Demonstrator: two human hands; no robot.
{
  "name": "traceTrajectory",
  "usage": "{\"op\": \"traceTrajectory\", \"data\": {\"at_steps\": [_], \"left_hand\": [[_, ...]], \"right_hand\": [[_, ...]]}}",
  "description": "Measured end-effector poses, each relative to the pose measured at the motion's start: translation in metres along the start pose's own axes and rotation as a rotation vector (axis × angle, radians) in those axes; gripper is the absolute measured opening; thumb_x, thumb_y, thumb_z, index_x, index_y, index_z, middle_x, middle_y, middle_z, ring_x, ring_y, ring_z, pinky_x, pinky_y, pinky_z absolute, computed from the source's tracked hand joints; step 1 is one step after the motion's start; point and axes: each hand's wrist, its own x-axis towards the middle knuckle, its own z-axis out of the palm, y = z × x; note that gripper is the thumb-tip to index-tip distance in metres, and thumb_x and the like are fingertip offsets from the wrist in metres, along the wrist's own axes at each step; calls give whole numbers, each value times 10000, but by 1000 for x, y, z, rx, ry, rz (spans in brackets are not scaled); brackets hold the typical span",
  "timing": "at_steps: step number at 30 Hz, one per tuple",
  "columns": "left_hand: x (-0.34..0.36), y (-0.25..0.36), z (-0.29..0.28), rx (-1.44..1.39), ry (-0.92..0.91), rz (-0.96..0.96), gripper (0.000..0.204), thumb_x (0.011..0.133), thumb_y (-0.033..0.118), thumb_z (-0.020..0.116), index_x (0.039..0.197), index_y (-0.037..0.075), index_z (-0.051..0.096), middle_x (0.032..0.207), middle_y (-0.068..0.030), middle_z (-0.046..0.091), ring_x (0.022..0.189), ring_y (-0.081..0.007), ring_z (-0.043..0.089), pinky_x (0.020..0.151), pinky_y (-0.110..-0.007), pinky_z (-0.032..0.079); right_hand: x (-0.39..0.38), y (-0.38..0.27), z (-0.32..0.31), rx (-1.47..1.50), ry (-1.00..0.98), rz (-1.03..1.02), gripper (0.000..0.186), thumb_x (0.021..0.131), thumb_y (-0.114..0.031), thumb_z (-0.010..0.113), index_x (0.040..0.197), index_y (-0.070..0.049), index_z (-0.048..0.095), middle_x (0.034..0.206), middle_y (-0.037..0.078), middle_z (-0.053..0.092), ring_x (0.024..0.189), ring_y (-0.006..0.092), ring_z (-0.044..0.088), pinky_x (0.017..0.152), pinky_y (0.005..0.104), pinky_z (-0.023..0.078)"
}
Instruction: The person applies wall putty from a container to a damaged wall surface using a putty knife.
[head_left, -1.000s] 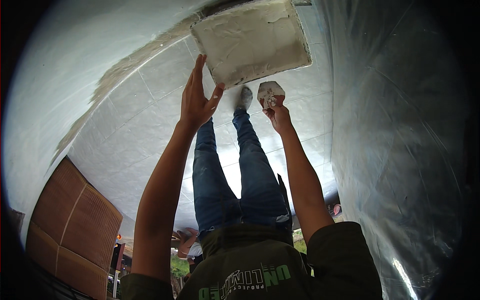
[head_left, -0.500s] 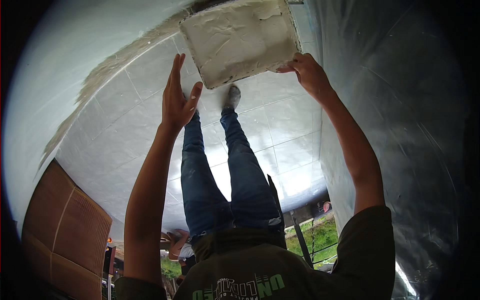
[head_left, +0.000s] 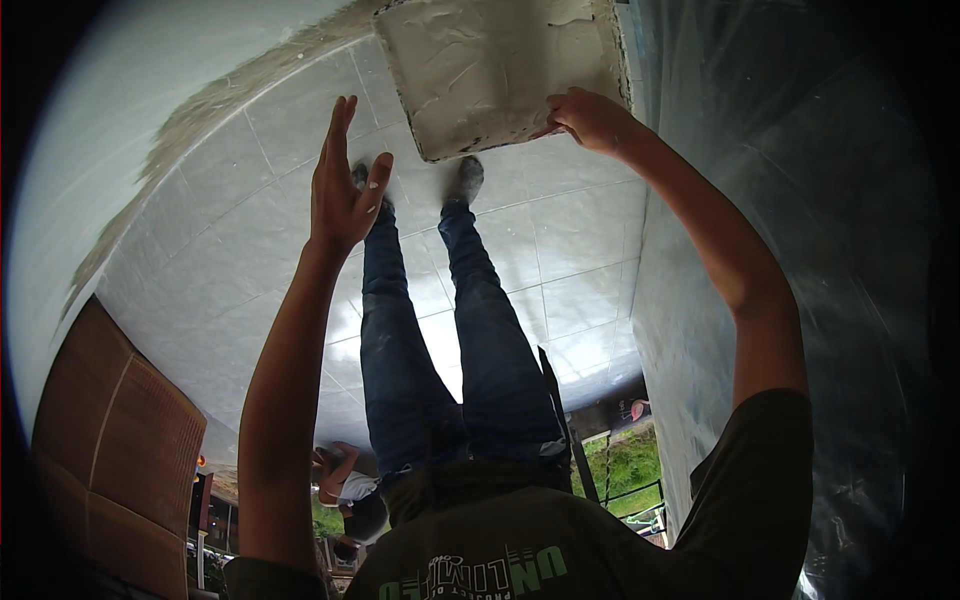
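Note:
A rectangular slab [head_left: 490, 75] with a wet, pale grey plaster-like coat fills the top middle of the head view, its edges rough and dark in places. My right hand [head_left: 590, 122] is at the slab's near edge, toward its right corner. Its fingers are pinched together, pointing left; what they hold, if anything, is hidden by the fingers. Left of the slab and apart from it, my left hand [head_left: 345, 190] is raised with the fingers straight and the thumb out. Nothing is in it, and a pale smear shows on its thumb.
Grey tiles [head_left: 570, 230] lie under my feet. A pale wall [head_left: 90, 150] with a rough strip curves along the left; plastic sheeting [head_left: 770, 200] hangs on the right. Brown cardboard [head_left: 110, 440] stands lower left. Another person [head_left: 350, 487] is behind, near greenery [head_left: 625, 470].
My right hand has moved left along the slab's near edge, away from the right corner. My left hand has shifted slightly left. In view, the slab sits a little higher and farther right.

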Motion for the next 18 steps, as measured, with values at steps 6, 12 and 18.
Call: {"op": "traceTrajectory", "data": {"at_steps": [6, 12, 18], "left_hand": [[1, -5, -1, -2, 15, 6, 859, 937, 481, 572, 1546, 5, 197, 1519, -263, 389, 1404, -443, 380, 1134, -507, 338], [5, 0, -1, 1, -1, -33, 869, 929, 462, 593, 1550, 14, 182, 1519, -261, 389, 1403, -439, 383, 1129, -503, 348], [7, 1, 1, -67, -4, -9, 795, 949, 343, 570, 1562, 26, 177, 1532, -230, 389, 1440, -381, 354, 1163, -523, 281]], "right_hand": [[39, -59, 1, -119, -97, 59, 84, 836, -34, 625, 901, -50, 678, 940, 97, 666, 920, 306, 656, 798, 418, 564], [54, -85, -2, -159, -83, 73, 123, 820, -19, 620, 930, -34, 673, 963, 111, 659, 908, 310, 652, 794, 417, 561], [55, -83, -4, -106, -126, 123, 138, 829, 19, 596, 941, -12, 671, 1016, 123, 645, 970, 326, 651, 877, 419, 555]]}}
